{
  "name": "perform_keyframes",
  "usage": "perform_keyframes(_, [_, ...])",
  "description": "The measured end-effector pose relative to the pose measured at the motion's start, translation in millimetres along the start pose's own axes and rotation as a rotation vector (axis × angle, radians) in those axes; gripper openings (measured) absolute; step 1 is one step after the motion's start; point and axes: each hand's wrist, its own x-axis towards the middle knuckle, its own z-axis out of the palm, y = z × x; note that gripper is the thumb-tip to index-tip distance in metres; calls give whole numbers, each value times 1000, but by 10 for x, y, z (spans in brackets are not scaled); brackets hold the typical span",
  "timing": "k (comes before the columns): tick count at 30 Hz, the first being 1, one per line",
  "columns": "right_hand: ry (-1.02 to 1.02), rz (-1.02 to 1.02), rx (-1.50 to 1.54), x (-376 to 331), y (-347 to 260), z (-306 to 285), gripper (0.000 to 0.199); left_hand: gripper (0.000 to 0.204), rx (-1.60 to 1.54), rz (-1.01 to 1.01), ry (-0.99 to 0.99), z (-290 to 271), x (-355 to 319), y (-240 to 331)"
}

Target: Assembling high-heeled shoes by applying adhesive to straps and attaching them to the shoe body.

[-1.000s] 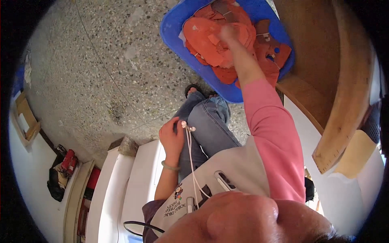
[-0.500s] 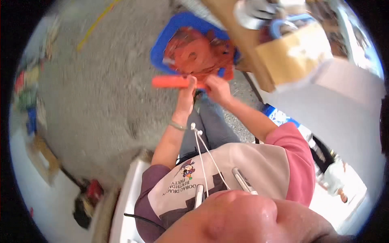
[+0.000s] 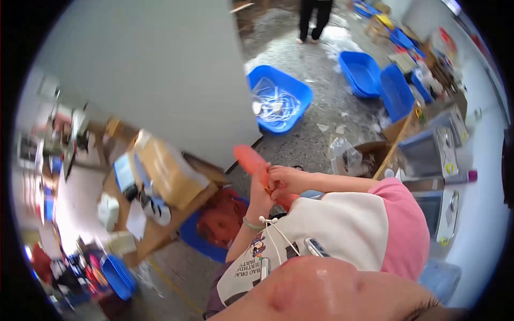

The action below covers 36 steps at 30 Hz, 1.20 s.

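An orange-red, long, rounded piece [image 3: 248, 158] is in my hands near my chest; its exact kind is unclear through the blur. My left hand [image 3: 260, 193] is closed around its middle, and one end sticks out past the fingers toward the far left. Against the left hand lies my right hand [image 3: 289, 179], its fingers curled at the piece's nearer part. What the right fingertips pinch is partly hidden. Below and left of my left wrist stands a blue tub [image 3: 188, 235] holding several orange-red pieces [image 3: 220, 216].
A wooden desk [image 3: 155, 243] with a cardboard box [image 3: 170, 174] stands at left, beside a grey partition [image 3: 155, 64]. Ahead are a blue tub of white strips [image 3: 300, 104], stacked blue tubs [image 3: 360, 69] and a person in black trousers [image 3: 316, 18]. Grey cases [image 3: 428, 155] line the right.
My view and body have turned to the right, so the tub of orange-red pieces now sits at lower left. Both hands stay on the piece, which now lies tilted and closer to my body.
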Motion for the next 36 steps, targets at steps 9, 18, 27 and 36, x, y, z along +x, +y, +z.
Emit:
perform_keyframes(9, [568,250,130,-951,727,-1885,15,25,113,-503,-367,1356,2758,-948])
perform_keyframes(18, [548,537,177,-1310,1499,-3692,10,33,147,-334,-118,3158,4162,-853])
perform_keyframes(27, [513,429,367,-953,2476,-5754,9,37,137,-340,-375,3949,5482,-541])
perform_keyframes(36, [254,308,373,-121,3616,-7092,14,30,-256,457,-374,4615,6632,279])
